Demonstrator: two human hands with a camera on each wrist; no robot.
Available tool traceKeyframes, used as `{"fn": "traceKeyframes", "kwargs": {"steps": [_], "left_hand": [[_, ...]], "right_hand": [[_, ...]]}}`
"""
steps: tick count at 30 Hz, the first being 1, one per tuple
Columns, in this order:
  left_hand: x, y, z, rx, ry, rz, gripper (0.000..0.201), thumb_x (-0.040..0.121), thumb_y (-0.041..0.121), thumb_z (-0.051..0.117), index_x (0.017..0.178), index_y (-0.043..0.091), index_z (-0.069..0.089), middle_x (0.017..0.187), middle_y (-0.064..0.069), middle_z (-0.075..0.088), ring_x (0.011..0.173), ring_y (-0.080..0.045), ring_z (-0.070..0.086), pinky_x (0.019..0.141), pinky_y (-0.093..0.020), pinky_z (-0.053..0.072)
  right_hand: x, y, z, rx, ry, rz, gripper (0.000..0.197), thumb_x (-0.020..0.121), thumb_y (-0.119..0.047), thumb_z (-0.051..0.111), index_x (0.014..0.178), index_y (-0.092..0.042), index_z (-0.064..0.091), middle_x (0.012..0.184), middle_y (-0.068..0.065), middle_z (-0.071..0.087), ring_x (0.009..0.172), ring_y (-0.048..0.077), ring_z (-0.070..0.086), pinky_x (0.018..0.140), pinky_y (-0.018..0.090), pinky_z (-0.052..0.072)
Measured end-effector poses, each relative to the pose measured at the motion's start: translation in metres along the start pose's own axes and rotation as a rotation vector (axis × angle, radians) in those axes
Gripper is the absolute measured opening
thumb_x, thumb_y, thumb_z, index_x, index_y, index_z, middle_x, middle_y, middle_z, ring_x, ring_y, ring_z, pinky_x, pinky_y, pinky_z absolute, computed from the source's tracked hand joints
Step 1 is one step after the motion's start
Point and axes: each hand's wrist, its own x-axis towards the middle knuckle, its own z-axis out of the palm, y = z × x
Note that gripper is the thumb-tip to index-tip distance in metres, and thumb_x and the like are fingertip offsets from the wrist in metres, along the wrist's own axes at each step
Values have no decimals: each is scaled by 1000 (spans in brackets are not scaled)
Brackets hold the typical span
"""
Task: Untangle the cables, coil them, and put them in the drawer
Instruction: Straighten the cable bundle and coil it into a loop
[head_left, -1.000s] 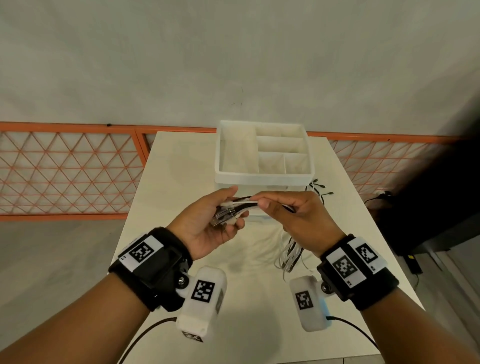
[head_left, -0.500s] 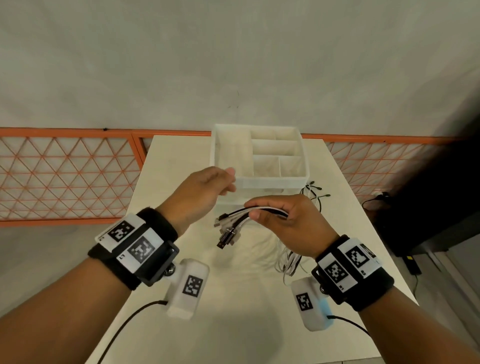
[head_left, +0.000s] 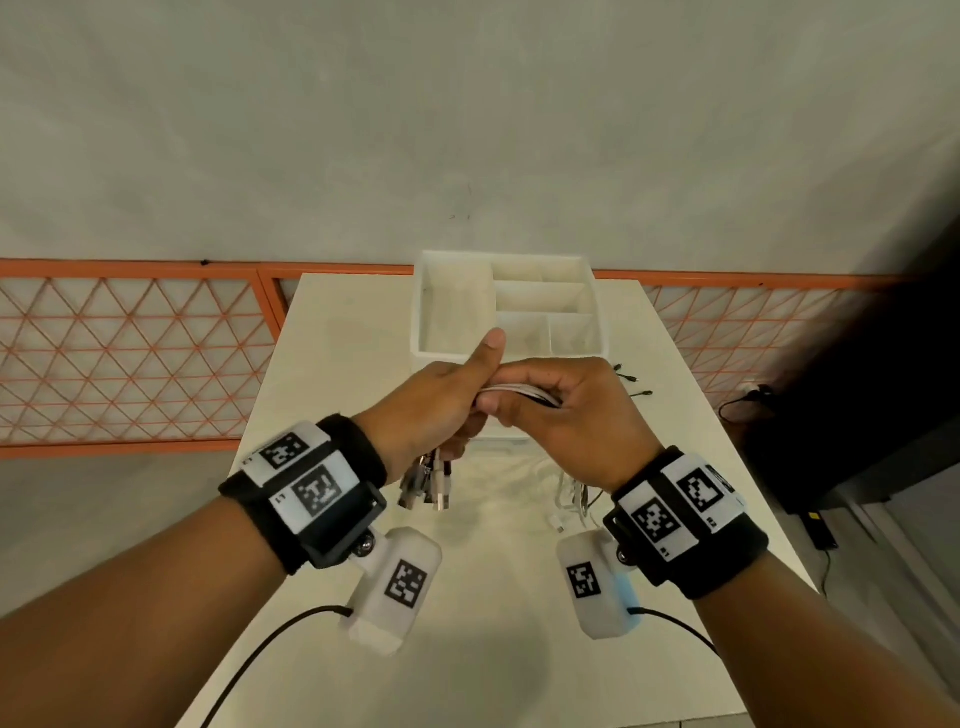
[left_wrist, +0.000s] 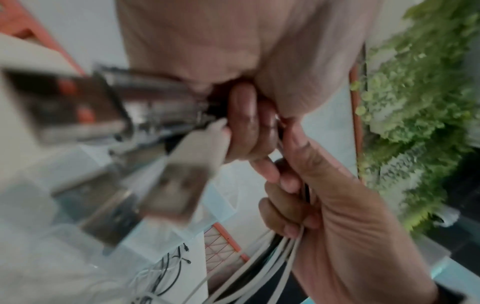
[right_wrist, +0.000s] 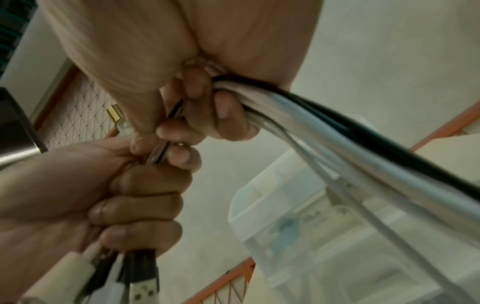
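Note:
Both hands hold one bundle of white and black cables (head_left: 519, 393) above the table, in front of the white drawer (head_left: 423, 312). My left hand (head_left: 441, 400) is curled round the bundle near its USB plugs (head_left: 431, 486), which hang below the fist; its thumb points up. My right hand (head_left: 561, 410) grips the same cables just to the right. In the right wrist view the cables (right_wrist: 337, 131) run out of the right fist toward the drawer (right_wrist: 298, 236). The left wrist view shows blurred plugs (left_wrist: 166, 193) and white strands (left_wrist: 272, 265) leaving the right palm.
The drawer has several dividers and stands at the table's far middle. Loose black cable ends (head_left: 631, 382) lie right of it, and white cable slack (head_left: 569, 499) rests on the table (head_left: 322, 332) under my right wrist. An orange lattice fence (head_left: 130, 358) lines the far side.
My left hand, which had let go and lifted toward the drawer, has come back and closed round the bundle beside my right hand. The plugs now hang below the left fist.

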Motion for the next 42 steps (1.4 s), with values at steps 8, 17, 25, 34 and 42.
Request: {"fn": "traceKeyframes", "kwargs": {"steps": [8, 17, 25, 34, 42], "left_hand": [[-5, 7, -4, -139, -90, -80, 61, 94, 63, 41, 71, 10, 61, 54, 1, 45, 47, -15, 40, 54, -27, 41], [-9, 3, -27, -283, 106, 47, 52, 92, 60, 50, 69, 13, 58, 50, 7, 28, 44, -12, 25, 44, -23, 30], [-3, -7, -10, -586, 258, 73, 43, 103, 45, 41, 81, 11, 56, 52, 7, 27, 44, -10, 24, 48, -24, 32], [-13, 4, 17, -449, 4, 56, 69, 75, 68, 54, 114, 13, 67, 108, -7, 76, 106, -18, 70, 91, -31, 54], [-6, 4, -17, -550, 329, -8, 54, 91, 66, 47, 64, 19, 51, 54, 4, 47, 50, -14, 47, 55, -28, 41]], "right_hand": [[0, -5, -6, 28, -2, -27, 11, 85, -5, 77, 96, -7, 80, 78, 12, 77, 72, 29, 73, 80, 47, 61], [-17, 10, -33, 153, -42, 212, 38, 91, -49, 56, 109, -22, 77, 58, 0, 25, 51, 13, 21, 50, 31, 17], [-11, -6, -15, 207, 262, 74, 25, 103, -19, 53, 103, -13, 77, 58, 3, 31, 50, 15, 24, 49, 29, 20], [0, -16, 40, -376, 92, -259, 35, 100, -9, 45, 130, -4, 62, 115, 18, 65, 101, 28, 66, 85, 41, 58], [-19, 1, 34, -301, -54, -241, 48, 94, -12, 60, 142, -16, 54, 129, 2, 40, 83, 8, 65, 74, 24, 57]]}}
